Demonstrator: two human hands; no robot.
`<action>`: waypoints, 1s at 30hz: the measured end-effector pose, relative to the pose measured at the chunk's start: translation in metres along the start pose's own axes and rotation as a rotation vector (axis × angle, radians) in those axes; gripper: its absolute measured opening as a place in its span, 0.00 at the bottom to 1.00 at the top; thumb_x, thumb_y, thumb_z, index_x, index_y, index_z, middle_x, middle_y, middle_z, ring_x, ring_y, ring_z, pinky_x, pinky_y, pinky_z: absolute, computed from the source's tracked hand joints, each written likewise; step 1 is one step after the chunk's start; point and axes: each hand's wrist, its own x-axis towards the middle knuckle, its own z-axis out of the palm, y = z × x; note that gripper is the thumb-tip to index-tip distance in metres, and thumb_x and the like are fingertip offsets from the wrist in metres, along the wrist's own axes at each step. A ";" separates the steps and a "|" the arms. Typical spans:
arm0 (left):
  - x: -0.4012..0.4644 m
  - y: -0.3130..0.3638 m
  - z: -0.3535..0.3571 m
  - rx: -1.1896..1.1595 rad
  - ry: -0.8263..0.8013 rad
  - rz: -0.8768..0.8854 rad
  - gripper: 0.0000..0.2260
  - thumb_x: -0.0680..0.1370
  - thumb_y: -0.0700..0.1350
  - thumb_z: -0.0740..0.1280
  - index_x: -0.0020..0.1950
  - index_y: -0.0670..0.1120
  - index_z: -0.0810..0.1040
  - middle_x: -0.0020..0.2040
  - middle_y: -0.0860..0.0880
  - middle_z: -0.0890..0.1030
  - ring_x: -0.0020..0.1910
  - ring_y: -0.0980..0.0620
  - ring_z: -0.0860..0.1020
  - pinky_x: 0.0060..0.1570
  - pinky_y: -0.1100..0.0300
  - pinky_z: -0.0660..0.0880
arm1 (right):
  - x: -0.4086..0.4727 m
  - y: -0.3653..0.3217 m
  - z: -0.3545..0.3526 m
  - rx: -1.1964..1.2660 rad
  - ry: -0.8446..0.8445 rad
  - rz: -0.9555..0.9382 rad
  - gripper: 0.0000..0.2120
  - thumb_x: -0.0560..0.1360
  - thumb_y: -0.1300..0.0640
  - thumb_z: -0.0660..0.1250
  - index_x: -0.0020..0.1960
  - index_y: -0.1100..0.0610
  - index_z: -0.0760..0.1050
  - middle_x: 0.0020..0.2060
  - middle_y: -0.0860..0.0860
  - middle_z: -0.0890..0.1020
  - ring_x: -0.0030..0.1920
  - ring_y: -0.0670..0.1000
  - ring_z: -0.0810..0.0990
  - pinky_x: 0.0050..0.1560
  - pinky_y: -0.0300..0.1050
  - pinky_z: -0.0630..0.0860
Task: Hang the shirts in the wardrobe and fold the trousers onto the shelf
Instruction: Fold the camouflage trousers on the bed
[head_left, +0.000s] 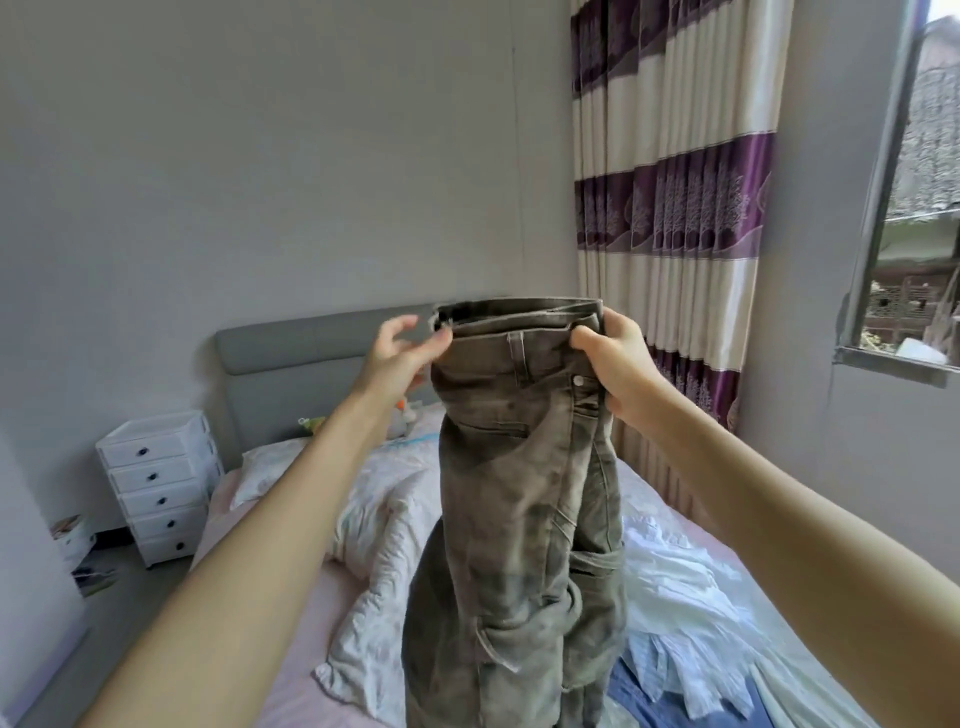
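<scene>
Olive-grey cargo trousers (519, 519) hang in the air above the bed, waistband up and legs dropping to the bottom of the view. My right hand (615, 364) grips the right side of the waistband near the button. My left hand (400, 353) is at the waistband's left end, its thumb and one fingertip touching the edge while the other fingers spread loosely. A heap of light shirts (691, 613), white, pale green and blue, lies on the bed at the lower right. No wardrobe or shelf is in view.
A pink-sheeted bed (249, 551) with a rumpled white quilt (384, 519) and grey headboard (291, 348) fills the middle. A white drawer unit (156, 483) stands at the left wall. Purple-striped curtains (675, 208) and an open window (909, 208) are at the right.
</scene>
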 end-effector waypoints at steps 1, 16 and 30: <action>0.003 -0.010 -0.009 0.015 -0.005 -0.001 0.27 0.75 0.49 0.69 0.71 0.52 0.62 0.58 0.49 0.74 0.52 0.53 0.75 0.42 0.61 0.70 | 0.001 -0.002 -0.002 0.049 -0.031 0.008 0.13 0.72 0.71 0.57 0.40 0.57 0.76 0.31 0.50 0.82 0.33 0.49 0.81 0.36 0.44 0.79; 0.015 0.078 -0.086 -0.085 0.231 0.293 0.07 0.69 0.45 0.75 0.45 0.49 0.81 0.42 0.55 0.84 0.44 0.55 0.82 0.45 0.62 0.78 | 0.034 -0.084 0.074 -0.008 -0.355 -0.055 0.09 0.72 0.53 0.70 0.51 0.49 0.74 0.41 0.46 0.83 0.36 0.45 0.83 0.32 0.40 0.77; -0.009 0.208 -0.207 0.587 1.042 0.493 0.23 0.69 0.58 0.72 0.53 0.42 0.78 0.56 0.41 0.77 0.56 0.39 0.75 0.58 0.44 0.69 | 0.004 -0.174 0.241 0.409 -0.489 -0.235 0.06 0.79 0.60 0.60 0.48 0.49 0.70 0.43 0.47 0.79 0.40 0.47 0.79 0.36 0.47 0.80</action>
